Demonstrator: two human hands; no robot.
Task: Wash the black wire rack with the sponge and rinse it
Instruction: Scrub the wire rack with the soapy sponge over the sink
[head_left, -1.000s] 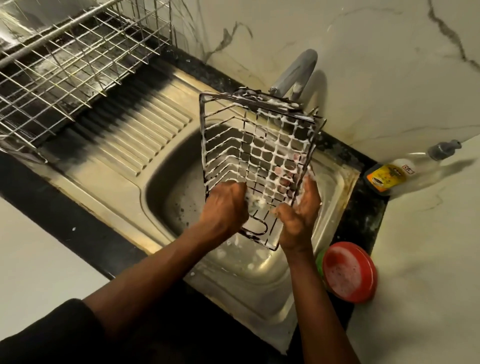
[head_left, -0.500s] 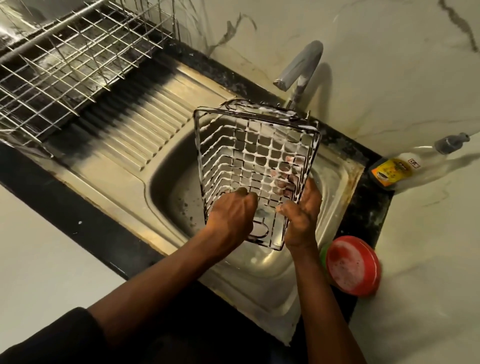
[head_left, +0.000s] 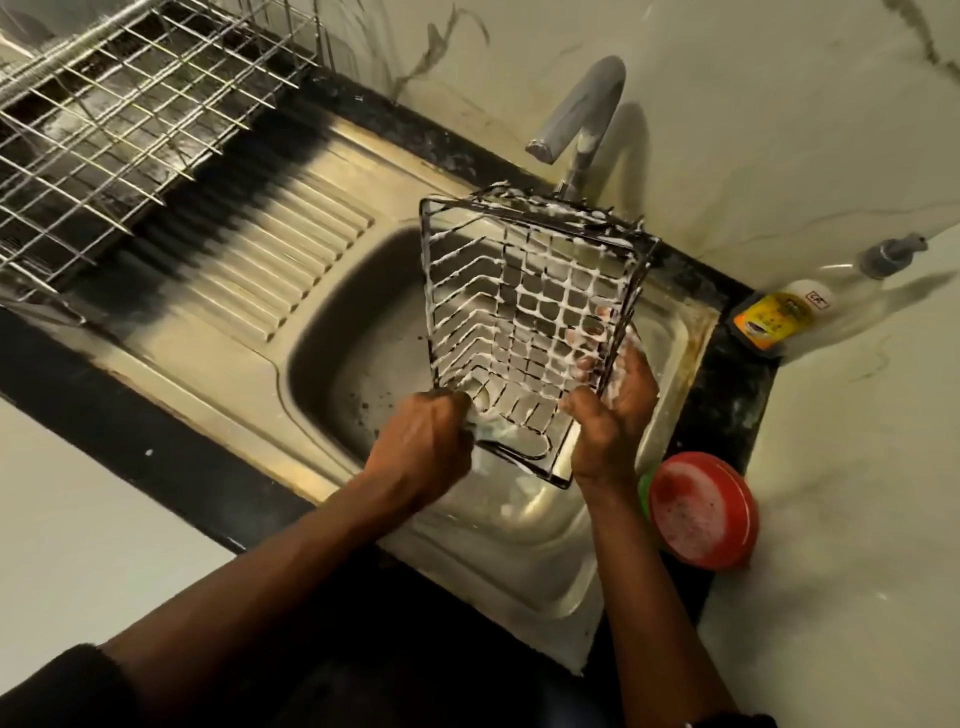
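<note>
The left hand (head_left: 421, 447), curled round the foamy sponge (head_left: 480, 434), has slid to the lower left corner of the black wire rack (head_left: 524, 312), which the right hand (head_left: 613, 415) grips by its right edge over the sink (head_left: 358, 322) at frame centre, lathered throughout, so rinsing seems near.

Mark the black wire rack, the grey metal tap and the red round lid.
black wire rack (head_left: 521, 318), head view, foam-covered grid floor
grey metal tap (head_left: 586, 100), head view, curved spout
red round lid (head_left: 701, 508), head view, top face

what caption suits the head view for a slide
Right hand holds the soapy black wire rack over the sink while left hand presses the sponge against it.
</note>
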